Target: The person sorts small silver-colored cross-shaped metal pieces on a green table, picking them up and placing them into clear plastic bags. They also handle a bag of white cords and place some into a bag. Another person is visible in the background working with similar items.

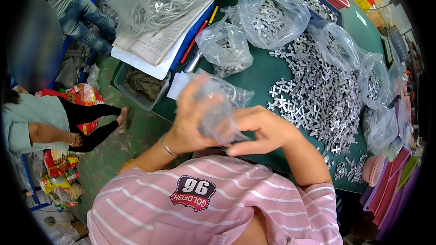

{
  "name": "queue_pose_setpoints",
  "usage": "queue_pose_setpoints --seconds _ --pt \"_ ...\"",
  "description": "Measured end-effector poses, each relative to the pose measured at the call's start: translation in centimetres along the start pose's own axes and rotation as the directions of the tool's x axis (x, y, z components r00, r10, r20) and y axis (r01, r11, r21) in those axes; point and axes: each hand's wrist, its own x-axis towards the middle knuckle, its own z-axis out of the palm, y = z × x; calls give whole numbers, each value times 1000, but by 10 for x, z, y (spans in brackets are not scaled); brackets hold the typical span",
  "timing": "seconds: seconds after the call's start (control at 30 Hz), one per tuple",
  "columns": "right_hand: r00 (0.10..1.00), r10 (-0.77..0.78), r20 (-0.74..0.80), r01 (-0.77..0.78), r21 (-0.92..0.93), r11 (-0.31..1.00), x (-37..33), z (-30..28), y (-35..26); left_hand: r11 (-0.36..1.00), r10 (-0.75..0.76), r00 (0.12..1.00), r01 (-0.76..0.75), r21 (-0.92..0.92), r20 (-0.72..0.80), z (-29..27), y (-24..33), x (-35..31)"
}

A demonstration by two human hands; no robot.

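Note:
In front of my chest, above the near edge of the green table, I hold a clear plastic bag point(213, 115). My left hand point(188, 118) is closed round one side of it, its fingers blurred by motion. On the bag's other side, my right hand point(265, 129) has bent fingers and thumb closed at the bag's edge. Just beyond, partly hidden by my hands, lies another clear bag point(236, 95) with pale, ring-like contents. Many small silver cross-shaped metal pieces point(322, 100) spread in a heap to the right of my right hand.
Clear bags of metal pieces point(270, 22) stand at the back of the green table point(261, 70). Printed papers point(150, 45) lie under a bag of pale cords point(159, 4) at left. A plastic bin point(141, 86) holds dark cloth. Two people point(38, 118) are at far left.

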Motion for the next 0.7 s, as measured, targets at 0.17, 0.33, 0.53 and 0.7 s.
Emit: queue_pose_setpoints --seconds 0.17,0.33,0.53,0.7 --pt "823 -180 -539 -156 -519 840 18 -32 9 993 -4 991 20 -118 131 11 8 -8" --pt "805 -154 -573 -411 -726 551 43 -51 73 993 6 999 -2 -116 36 17 0 -11" --pt "488 -115 -865 -426 -352 833 72 -97 71 960 68 995 -44 -278 77 4 -6 -18" --pt "659 133 -741 -498 -296 815 32 -88 69 891 -220 964 138 -432 -147 -16 -9 -21"
